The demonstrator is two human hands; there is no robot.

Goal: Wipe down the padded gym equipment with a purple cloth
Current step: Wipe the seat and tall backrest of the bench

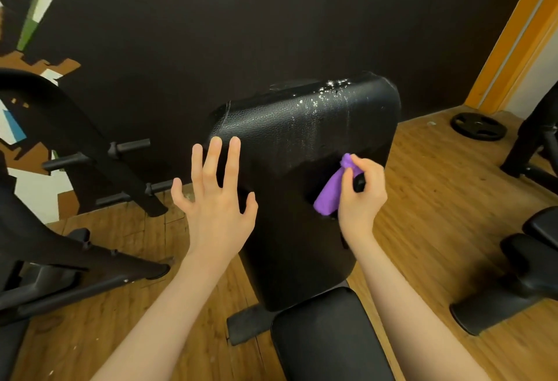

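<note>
A black padded backrest (pixel 302 145) stands upright in the middle of the view, with wet droplets shining near its top right. Below it lies the black seat pad (pixel 329 338). My right hand (pixel 360 193) grips a bunched purple cloth (pixel 330 193) together with a small black object, in front of the pad's right side. My left hand (pixel 216 196) is spread with straight fingers at the backrest's left edge; whether it touches the pad I cannot tell.
A black rack with pegs (pixel 120 166) stands at the left on the wooden floor (pixel 428 205). A weight plate (pixel 478 126) lies at the back right. Another black machine's base (pixel 510 290) sits at the right. A dark wall is behind.
</note>
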